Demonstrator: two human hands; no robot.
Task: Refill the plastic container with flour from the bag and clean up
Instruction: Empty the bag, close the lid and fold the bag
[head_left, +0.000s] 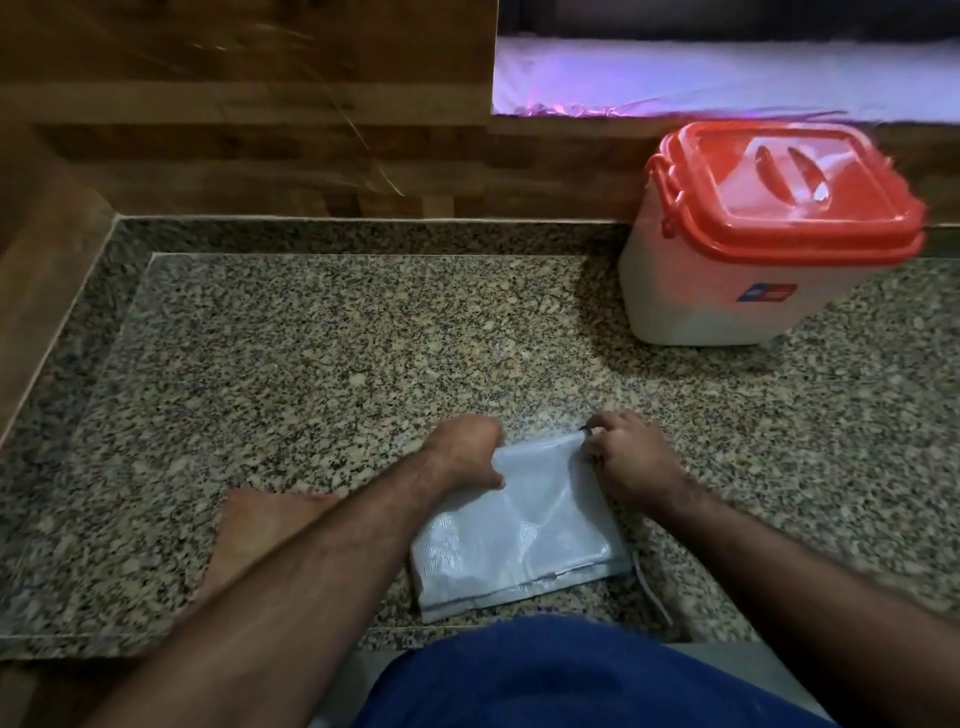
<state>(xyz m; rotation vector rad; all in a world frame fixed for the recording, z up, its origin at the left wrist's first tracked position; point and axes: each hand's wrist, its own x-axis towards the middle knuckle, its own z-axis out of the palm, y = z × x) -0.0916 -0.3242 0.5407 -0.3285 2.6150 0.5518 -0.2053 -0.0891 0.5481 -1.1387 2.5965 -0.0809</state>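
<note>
Both arms reach forward, left hand (464, 448) and right hand (631, 453) curled, pinching.

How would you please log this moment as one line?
both hands folding flat bag | container lid on | on granite floor

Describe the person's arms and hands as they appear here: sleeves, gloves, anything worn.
Both forearms are bare up to the frame edge, with no sleeves visible. The left hand and right hand wear no gloves, and no watch or bracelet shows at either wrist. Rings cannot be ruled out; the fingers are too blurred. Blue clothing covers the lap below.
</note>
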